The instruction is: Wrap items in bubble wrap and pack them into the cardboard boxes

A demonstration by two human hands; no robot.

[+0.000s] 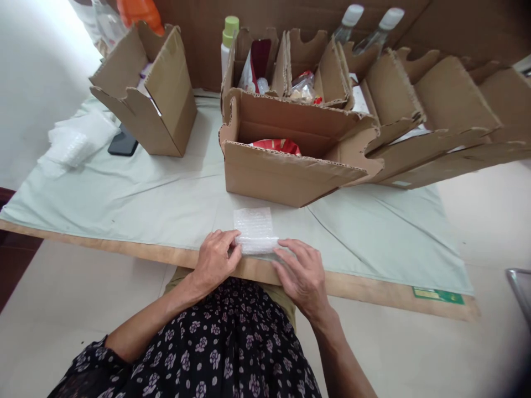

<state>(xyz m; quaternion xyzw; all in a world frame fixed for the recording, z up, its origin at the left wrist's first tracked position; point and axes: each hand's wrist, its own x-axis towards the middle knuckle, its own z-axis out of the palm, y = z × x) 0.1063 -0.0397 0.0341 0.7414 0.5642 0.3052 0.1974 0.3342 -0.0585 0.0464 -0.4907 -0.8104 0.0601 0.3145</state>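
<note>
A small piece of bubble wrap (253,221) lies on the cloth near the table's front edge, its near part folded or rolled over. At its left end, my left hand (216,255) pinches the fold between thumb and fingers. My right hand (302,271) has its fingers on the right end of the same fold, with the thumb below. Whether anything is wrapped inside cannot be seen. Just beyond the wrap stands a wide cardboard bin (282,176) with a red packet (277,146) inside.
Several narrow cardboard bins (375,91) holding packets line the back right. Another cardboard bin (166,105) stands at the left, beside a dark phone (123,141) and a pile of bubble wrap (77,141). Bottles with white caps (352,15) and a green-capped bottle (230,30) are behind.
</note>
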